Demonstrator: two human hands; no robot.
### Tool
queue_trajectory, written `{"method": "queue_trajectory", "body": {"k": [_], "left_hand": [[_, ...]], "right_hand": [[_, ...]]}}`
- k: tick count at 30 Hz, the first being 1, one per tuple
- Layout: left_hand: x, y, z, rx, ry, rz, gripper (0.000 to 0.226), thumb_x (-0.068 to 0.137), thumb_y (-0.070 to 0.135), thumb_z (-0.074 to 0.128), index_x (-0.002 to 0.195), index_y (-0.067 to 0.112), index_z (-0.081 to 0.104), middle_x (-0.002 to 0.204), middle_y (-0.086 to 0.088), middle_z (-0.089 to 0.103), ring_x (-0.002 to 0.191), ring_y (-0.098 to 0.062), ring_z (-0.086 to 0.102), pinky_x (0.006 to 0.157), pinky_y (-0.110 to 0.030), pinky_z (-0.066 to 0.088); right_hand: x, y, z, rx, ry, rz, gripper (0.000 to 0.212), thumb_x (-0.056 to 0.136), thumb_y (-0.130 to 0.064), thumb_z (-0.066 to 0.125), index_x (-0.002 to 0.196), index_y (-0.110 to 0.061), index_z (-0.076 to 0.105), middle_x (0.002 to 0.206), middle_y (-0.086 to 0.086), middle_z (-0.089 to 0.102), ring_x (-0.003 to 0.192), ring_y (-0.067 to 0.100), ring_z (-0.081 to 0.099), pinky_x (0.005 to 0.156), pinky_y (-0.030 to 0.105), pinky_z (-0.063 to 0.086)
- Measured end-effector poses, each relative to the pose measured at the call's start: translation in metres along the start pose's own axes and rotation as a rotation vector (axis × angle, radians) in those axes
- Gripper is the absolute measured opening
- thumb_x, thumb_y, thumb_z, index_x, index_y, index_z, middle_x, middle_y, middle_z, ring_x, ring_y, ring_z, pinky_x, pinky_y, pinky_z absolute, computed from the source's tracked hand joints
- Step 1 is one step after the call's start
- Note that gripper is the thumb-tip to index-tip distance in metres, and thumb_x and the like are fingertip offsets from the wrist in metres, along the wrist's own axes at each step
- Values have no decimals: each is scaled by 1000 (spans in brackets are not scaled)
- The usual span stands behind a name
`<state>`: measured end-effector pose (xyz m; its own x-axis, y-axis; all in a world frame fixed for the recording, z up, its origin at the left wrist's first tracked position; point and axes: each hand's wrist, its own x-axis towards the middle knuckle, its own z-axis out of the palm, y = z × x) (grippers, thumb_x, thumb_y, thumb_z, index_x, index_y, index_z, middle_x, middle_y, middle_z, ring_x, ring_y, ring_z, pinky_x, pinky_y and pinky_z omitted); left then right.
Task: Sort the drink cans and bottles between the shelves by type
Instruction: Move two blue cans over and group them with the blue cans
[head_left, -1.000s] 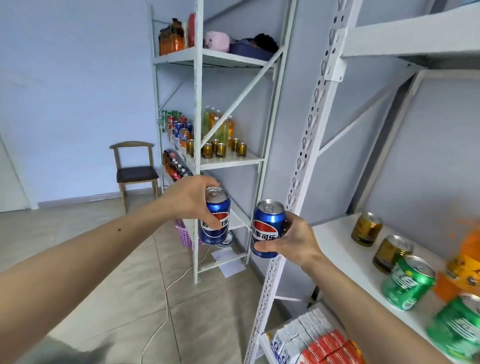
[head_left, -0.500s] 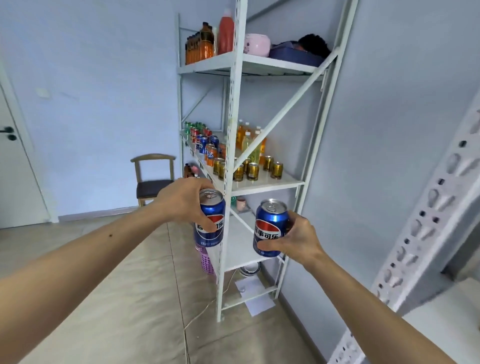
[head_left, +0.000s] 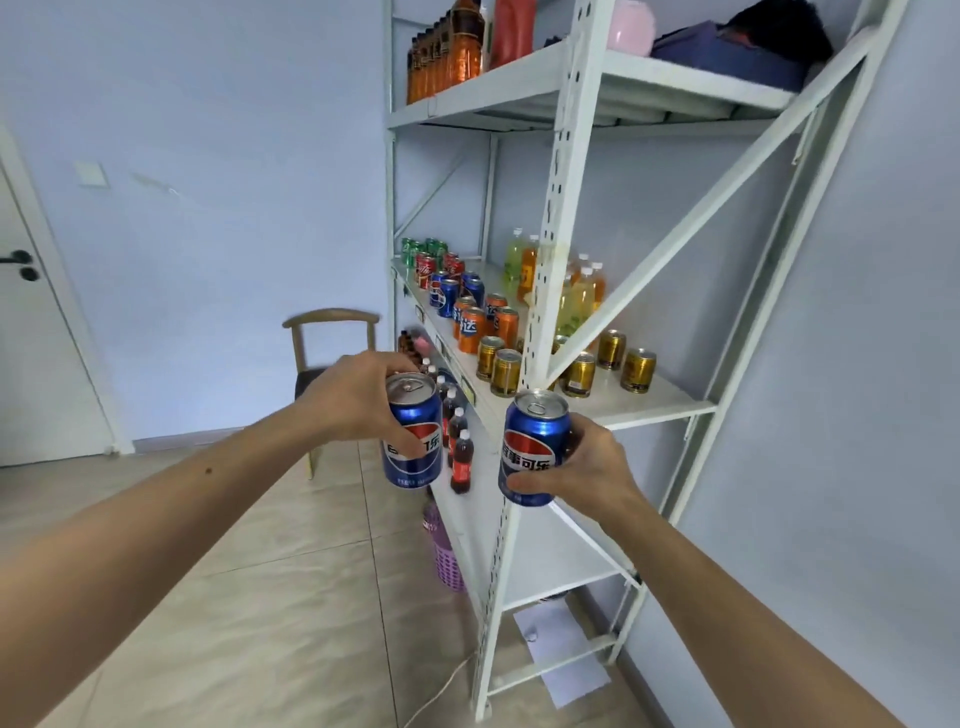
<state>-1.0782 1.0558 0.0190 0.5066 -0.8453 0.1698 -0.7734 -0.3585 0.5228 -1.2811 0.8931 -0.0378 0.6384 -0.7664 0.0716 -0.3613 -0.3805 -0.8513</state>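
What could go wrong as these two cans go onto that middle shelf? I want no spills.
The blue cans on the shelf stand packed between red cans and orange cans, so setting one in may topple neighbours. With the left hand and right hand each holding a blue cola can, neither hand is free to steady them.

Wooden chair, perhaps a purple basket

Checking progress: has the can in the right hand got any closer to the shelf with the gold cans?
Yes. The blue can in the right hand now sits just below the gold cans, which looked farther off before.
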Motion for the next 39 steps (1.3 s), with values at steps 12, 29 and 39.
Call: {"method": "queue_trajectory", "body": {"k": [12,29,39], "left_hand": [[166,-110,-59,3,46,-100,61,45,28,95,98,28,65,89,13,67,83,-11,65,76,-35,59],[464,-287,-130,-18,-119,181,70,41,39,94,104,31,63,96,12,68,87,-12,66,82,-39,59],[635,-310,-117,-163,-191,294,74,39,28,97,107,26,67,98,11,72,89,-12,69,86,-37,57]], "right_hand": [[200,-52,97,19,-63,-104,83,51,-24,97,125,-20,59,113,-6,69,104,14,66,92,34,56],[456,-129,207,31,160,35,63,49,-18,97,96,-33,58,90,-14,69,85,3,65,75,22,54],[589,-119,191,14,357,97,69,50,-17,97,108,-21,61,94,-5,70,84,8,66,69,24,52]]}}
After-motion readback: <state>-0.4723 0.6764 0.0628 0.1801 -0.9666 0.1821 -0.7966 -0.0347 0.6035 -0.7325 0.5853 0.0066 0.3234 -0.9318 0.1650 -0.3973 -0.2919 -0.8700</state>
